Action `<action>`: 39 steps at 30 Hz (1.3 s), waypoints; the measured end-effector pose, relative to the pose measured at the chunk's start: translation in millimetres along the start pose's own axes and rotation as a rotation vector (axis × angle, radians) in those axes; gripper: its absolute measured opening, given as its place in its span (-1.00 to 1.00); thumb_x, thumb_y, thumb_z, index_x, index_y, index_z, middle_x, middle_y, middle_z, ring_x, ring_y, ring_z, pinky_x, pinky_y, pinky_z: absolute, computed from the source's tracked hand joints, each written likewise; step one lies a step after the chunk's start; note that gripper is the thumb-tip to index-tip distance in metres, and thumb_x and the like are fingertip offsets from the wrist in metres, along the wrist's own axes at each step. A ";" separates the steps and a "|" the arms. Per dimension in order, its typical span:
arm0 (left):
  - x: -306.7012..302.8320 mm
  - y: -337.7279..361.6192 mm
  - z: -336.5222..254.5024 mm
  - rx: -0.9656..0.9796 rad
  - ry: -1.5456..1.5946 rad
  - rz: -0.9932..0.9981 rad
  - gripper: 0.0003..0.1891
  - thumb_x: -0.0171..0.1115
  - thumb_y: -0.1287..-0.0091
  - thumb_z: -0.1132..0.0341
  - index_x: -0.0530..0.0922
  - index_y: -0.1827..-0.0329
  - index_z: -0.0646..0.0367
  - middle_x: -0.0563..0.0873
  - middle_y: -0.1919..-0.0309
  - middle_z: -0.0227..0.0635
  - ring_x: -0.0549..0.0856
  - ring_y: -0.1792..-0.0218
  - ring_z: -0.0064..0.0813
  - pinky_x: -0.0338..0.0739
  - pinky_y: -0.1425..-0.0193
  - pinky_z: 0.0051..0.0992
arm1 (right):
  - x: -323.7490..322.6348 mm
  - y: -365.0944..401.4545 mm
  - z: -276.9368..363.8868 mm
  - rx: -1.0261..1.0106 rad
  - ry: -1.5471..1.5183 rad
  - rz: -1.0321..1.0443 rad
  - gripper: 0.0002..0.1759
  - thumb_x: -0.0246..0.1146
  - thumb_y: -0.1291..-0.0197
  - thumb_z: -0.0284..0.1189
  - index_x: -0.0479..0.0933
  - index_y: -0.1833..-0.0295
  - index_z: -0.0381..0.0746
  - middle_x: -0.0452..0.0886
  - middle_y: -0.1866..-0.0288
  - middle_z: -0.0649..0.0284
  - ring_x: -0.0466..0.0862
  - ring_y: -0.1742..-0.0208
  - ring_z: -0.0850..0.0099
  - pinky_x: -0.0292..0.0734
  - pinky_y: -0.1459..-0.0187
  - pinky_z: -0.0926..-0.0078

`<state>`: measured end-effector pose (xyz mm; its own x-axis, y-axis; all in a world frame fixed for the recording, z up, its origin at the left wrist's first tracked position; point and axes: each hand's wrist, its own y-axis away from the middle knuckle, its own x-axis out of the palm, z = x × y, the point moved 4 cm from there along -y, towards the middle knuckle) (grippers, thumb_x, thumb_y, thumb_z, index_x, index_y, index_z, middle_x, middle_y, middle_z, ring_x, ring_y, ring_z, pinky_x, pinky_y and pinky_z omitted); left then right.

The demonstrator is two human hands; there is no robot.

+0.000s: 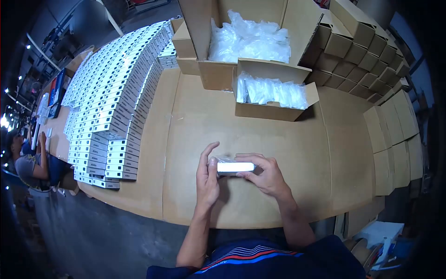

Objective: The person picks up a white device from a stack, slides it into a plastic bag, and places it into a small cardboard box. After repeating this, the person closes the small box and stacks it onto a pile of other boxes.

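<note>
A small white box (235, 167) is held level above the front middle of the table, its bright long side facing me. My left hand (207, 185) grips its left end, thumb against the end and index finger stretched up past it. My right hand (268, 176) pinches the right end between thumb and fingers. Clear plastic film (225, 158) shows behind the box's upper left edge. Beyond the hands stands an open carton (265, 111) packed with upright clear plastic bags (272, 91).
A large open carton (217, 76) behind holds a heap of clear plastic bags (248, 39). High stacks of small white boxes (116, 88) fill the table's left side. Brown cartons (346, 58) are piled at the back right, more (392, 135) along the right edge. A person (35, 165) sits far left.
</note>
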<state>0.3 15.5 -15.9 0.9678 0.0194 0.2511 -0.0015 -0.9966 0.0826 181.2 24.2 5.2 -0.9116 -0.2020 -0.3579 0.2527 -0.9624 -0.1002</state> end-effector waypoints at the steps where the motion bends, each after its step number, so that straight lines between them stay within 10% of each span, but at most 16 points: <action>1: -1.8 1.9 -3.6 0.005 -0.004 0.033 -0.57 0.04 -0.70 0.21 0.38 -0.52 0.17 0.68 0.01 -0.27 0.73 0.05 -0.53 0.73 0.04 -0.52 | 0.6 0.2 -2.2 -0.008 -0.001 -0.011 -0.59 0.56 -0.11 -0.56 0.76 -0.12 -0.24 0.79 -0.17 0.12 0.74 -0.27 0.19 0.60 -0.32 0.29; 5: 7.2 8.2 -25.2 0.243 -0.216 0.137 -0.51 0.30 -0.52 0.48 0.44 -0.48 0.19 0.67 -0.06 -0.23 0.72 -0.04 -0.49 0.71 -0.01 -0.54 | -5.4 -4.4 -8.1 -0.165 -0.026 0.048 -0.65 0.55 -0.17 -0.45 0.75 -0.08 -0.25 0.70 -0.31 0.14 0.53 -0.51 0.08 0.56 -0.38 0.15; 10: -9.5 2.9 -9.4 0.082 -0.382 0.295 -0.71 0.37 -0.44 0.53 0.63 -0.19 0.29 0.70 -0.07 -0.24 0.71 -0.04 -0.51 0.65 -0.08 -0.49 | -11.5 -5.9 11.9 -0.211 0.064 0.116 -0.64 0.53 -0.16 -0.48 0.73 -0.10 -0.25 0.62 -0.40 0.16 0.43 -0.58 0.02 0.51 -0.43 0.11; 16: -7.3 -1.6 -12.8 0.091 -0.349 0.306 -0.77 0.41 -0.43 0.47 0.65 -0.09 0.34 0.74 0.08 -0.31 0.71 0.13 -0.62 0.60 0.14 -0.57 | -25.0 -9.7 34.6 -0.412 0.224 0.200 -0.67 0.50 -0.14 -0.49 0.68 -0.03 -0.22 0.71 -0.08 0.17 0.66 -0.14 0.13 0.65 -0.10 0.26; 23: 2.8 -40.5 -10.1 0.056 -0.136 0.491 -0.78 0.35 -0.46 0.52 0.62 -0.12 0.34 0.70 -0.09 -0.31 0.69 0.01 -0.56 0.61 -0.04 -0.52 | -52.0 -29.6 63.7 -0.495 0.687 0.285 -0.78 0.48 -0.22 -0.42 0.66 0.07 -0.22 0.70 0.13 0.18 0.71 0.15 0.20 0.66 0.12 0.25; 29: 4.9 -133.9 -4.7 0.315 -0.501 0.275 0.29 0.83 0.14 0.28 0.13 -0.67 0.16 0.37 -0.53 -0.01 0.43 -0.52 -0.11 0.39 -0.57 -0.09 | -97.2 -66.8 76.2 -0.329 0.414 -0.374 -0.76 0.50 -0.18 -0.57 0.63 0.08 -0.32 0.71 0.19 0.10 0.74 0.30 0.24 0.64 0.35 0.40; 34: 35.3 -189.6 22.6 0.434 -0.501 0.274 0.40 0.86 0.20 0.19 0.05 -0.70 0.24 0.36 -0.53 0.08 0.42 -0.52 -0.01 0.37 -0.59 -0.11 | -75.3 -103.4 52.9 -0.385 0.356 -0.775 -0.68 0.45 -0.23 -0.60 0.66 -0.10 -0.28 0.70 0.20 0.10 0.72 0.34 0.28 0.63 0.47 0.40; 39: 58.5 -213.6 29.0 0.504 -0.443 0.265 0.32 0.85 0.18 0.15 0.14 -0.63 0.28 0.43 -0.44 0.07 0.48 -0.46 0.01 0.43 -0.53 -0.13 | -54.8 -117.4 43.8 -0.456 0.594 -0.744 -0.53 0.44 -0.24 -0.59 0.62 -0.28 -0.30 0.66 0.21 0.04 0.73 0.31 0.08 0.65 0.29 0.16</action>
<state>64.5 227.2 -46.8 0.9624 -0.1561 -0.2225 -0.2374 -0.8813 -0.4085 187.3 140.3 77.3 -0.6131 0.6512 -0.4473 -0.0945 -0.6226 -0.7768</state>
